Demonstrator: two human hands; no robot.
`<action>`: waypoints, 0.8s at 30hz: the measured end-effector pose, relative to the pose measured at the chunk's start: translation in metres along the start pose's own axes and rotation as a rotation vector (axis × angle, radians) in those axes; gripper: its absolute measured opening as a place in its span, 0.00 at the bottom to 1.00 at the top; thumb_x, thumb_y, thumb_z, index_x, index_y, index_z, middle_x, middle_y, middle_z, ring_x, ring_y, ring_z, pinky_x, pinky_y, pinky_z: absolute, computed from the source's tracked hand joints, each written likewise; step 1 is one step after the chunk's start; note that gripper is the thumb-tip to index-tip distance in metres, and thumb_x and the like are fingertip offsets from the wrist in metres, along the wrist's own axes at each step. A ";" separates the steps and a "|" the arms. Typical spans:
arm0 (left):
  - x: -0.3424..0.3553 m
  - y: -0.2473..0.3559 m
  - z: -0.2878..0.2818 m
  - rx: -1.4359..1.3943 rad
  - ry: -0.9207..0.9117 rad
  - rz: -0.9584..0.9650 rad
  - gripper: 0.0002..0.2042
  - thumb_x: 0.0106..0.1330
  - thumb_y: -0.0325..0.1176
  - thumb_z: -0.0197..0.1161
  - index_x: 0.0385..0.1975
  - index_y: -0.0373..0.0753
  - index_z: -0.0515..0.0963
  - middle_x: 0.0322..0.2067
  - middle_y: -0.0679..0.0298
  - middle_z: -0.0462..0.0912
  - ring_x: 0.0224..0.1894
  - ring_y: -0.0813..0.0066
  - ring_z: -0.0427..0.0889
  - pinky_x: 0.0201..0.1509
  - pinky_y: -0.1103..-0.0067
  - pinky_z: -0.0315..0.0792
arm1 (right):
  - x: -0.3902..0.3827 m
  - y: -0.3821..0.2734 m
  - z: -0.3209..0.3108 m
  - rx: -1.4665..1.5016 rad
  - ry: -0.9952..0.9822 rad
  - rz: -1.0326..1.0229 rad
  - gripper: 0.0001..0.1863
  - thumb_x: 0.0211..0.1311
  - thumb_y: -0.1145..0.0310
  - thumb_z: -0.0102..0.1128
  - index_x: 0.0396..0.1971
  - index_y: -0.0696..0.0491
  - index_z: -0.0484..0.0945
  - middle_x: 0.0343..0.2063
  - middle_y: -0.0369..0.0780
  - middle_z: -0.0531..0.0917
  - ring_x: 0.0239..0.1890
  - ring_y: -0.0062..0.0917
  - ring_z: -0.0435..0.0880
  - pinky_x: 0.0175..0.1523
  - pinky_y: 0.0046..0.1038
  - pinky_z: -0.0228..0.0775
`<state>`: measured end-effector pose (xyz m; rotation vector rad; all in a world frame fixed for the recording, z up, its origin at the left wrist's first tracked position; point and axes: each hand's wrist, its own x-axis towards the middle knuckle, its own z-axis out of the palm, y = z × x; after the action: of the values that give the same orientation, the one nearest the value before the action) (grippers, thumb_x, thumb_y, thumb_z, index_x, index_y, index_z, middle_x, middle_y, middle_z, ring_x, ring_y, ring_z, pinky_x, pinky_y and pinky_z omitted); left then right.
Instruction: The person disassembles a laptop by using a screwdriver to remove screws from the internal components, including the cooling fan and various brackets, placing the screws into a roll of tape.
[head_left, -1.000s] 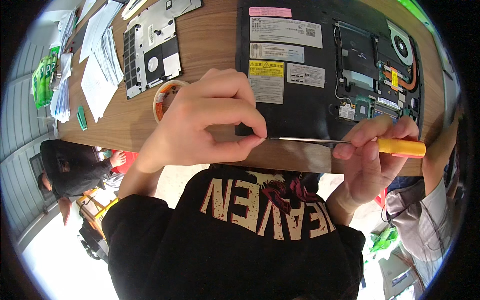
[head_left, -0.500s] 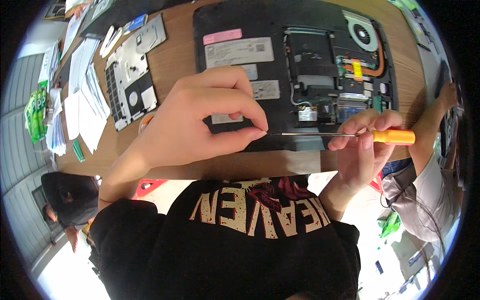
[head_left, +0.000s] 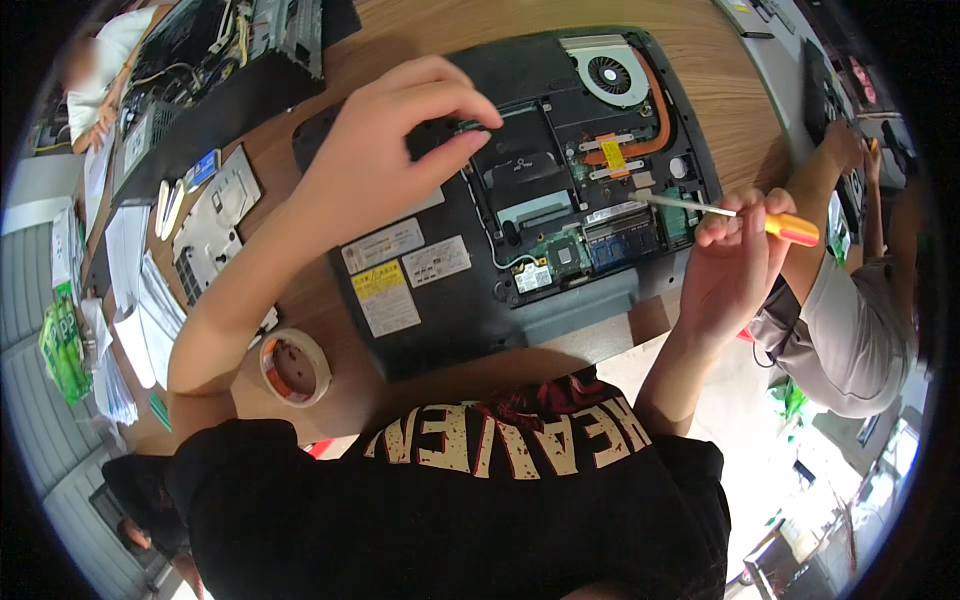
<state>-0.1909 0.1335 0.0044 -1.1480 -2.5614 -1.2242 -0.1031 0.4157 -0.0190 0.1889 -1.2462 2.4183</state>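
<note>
Screw work on the opened laptop (head_left: 525,172) seemed underway, the next move needing steady aim; right hand (head_left: 735,265) gripped the screwdriver (head_left: 790,229), left hand (head_left: 395,145) nearly pinched, contents unclear.

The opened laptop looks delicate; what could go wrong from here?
The screwdriver in the right hand points over exposed circuit parts, so a slip might scratch them.
The left hand curls over the laptop; I can't tell whether it holds anything, but something small, if dropped, could fall inside.
</note>
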 end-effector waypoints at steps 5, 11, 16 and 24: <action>0.036 -0.037 0.018 0.097 -0.101 0.094 0.10 0.57 0.27 0.66 0.39 0.40 0.79 0.43 0.63 0.76 0.48 0.63 0.76 0.53 0.73 0.69 | 0.032 0.000 0.005 -0.167 0.028 -0.029 0.09 0.68 0.75 0.50 0.46 0.54 0.65 0.34 0.47 0.80 0.27 0.29 0.82 0.34 0.28 0.79; 0.063 -0.070 0.034 -0.057 -0.087 0.081 0.18 0.56 0.29 0.68 0.47 0.41 0.76 0.47 0.60 0.76 0.52 0.63 0.75 0.57 0.73 0.68 | 0.067 0.010 0.010 -0.249 -0.061 0.055 0.09 0.68 0.77 0.50 0.45 0.54 0.65 0.35 0.47 0.80 0.28 0.30 0.83 0.34 0.30 0.80; 0.068 -0.066 0.033 -0.109 -0.092 0.013 0.21 0.54 0.30 0.69 0.49 0.39 0.75 0.48 0.59 0.76 0.52 0.63 0.75 0.58 0.73 0.67 | 0.082 0.014 0.014 -0.306 -0.138 0.141 0.09 0.68 0.77 0.48 0.46 0.56 0.64 0.35 0.50 0.80 0.28 0.33 0.84 0.34 0.32 0.82; 0.071 -0.046 0.023 -0.161 -0.190 -0.050 0.29 0.55 0.39 0.71 0.55 0.38 0.68 0.52 0.54 0.68 0.57 0.57 0.68 0.61 0.69 0.63 | 0.081 0.016 0.019 -0.403 -0.200 0.207 0.06 0.72 0.76 0.41 0.45 0.53 0.63 0.37 0.47 0.76 0.31 0.27 0.82 0.37 0.26 0.79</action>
<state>-0.2668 0.1732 -0.0145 -1.2973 -2.6830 -1.4202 -0.1848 0.4167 0.0048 0.1929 -1.8969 2.2926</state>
